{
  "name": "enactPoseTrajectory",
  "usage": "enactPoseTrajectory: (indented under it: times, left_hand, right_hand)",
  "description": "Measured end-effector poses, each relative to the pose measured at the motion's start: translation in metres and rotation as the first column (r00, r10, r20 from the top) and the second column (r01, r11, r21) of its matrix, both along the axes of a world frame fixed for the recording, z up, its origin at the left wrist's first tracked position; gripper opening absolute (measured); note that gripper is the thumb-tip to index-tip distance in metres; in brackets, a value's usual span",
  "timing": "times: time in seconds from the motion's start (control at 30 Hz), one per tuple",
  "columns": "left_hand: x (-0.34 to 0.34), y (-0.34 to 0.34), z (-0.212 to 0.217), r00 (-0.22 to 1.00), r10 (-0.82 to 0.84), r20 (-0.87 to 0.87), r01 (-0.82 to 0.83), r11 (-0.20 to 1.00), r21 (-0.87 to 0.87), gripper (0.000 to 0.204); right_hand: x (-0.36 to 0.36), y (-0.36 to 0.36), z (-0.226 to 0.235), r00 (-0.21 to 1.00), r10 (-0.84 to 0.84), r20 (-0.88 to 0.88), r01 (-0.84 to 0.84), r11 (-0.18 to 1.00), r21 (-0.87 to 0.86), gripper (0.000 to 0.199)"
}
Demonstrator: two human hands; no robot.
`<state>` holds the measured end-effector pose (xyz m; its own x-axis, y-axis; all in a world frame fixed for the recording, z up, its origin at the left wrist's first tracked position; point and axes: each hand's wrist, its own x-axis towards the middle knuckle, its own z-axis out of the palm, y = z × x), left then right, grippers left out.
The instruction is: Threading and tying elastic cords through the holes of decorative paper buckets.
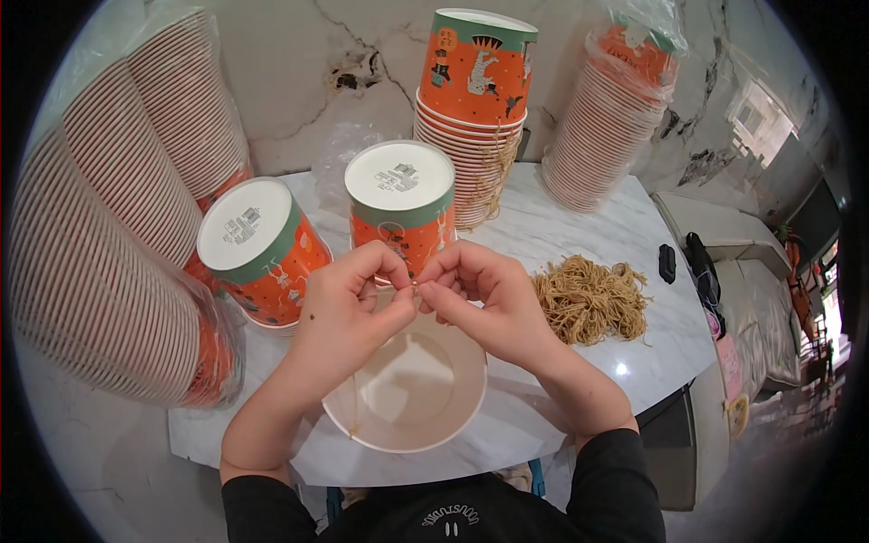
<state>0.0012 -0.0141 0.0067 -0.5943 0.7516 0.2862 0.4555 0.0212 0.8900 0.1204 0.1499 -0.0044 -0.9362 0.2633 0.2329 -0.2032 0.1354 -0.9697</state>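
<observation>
Near the far rim of the pale, open paper tub (463, 394), I have my left hand (348, 294) and right hand (484, 290) pinched thumb to forefinger, tips meeting on what looks like a thin strand (415, 283), too small to make out fully. Both forearms angle inward, wrists raised. To the right, a tangled heap of tan cords (593, 300) lies on the smooth, marble-patterned table (534, 407).

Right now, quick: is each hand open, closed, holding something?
Left hand: pinched closed, apparently holding tan string.
Right hand: pinched closed, apparently holding string too.
</observation>
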Motion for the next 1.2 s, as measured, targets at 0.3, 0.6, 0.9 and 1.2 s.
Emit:
enactPoseTrajectory:
  times: [0.3,0.6,0.9,1.2]
  left_hand:
    - [0.007,0.0,0.005,0.989,0.031,-0.144,-0.026,0.999,0.033,0.012]
    - [0.005,0.003,0.003,0.961,0.087,-0.262,-0.061,0.993,0.106,0.013]
    - [-0.008,-0.004,0.004,0.996,-0.084,0.014,0.084,0.996,-0.037,0.011]
    - [-0.009,-0.005,0.004,0.994,-0.105,-0.021,0.105,0.994,0.008,0.008]
  right_hand:
    - [-0.004,-0.004,-0.004,0.997,-0.064,-0.031,0.059,0.99,-0.127,0.007]
    - [-0.003,-0.003,-0.005,0.975,-0.139,-0.176,0.196,0.908,0.371,0.01]
    - [-0.008,0.016,-0.004,0.954,0.286,0.093,-0.262,0.942,-0.211,0.01]
    - [-0.008,0.014,-0.002,0.97,0.213,0.113,-0.183,0.956,-0.229,0.008]
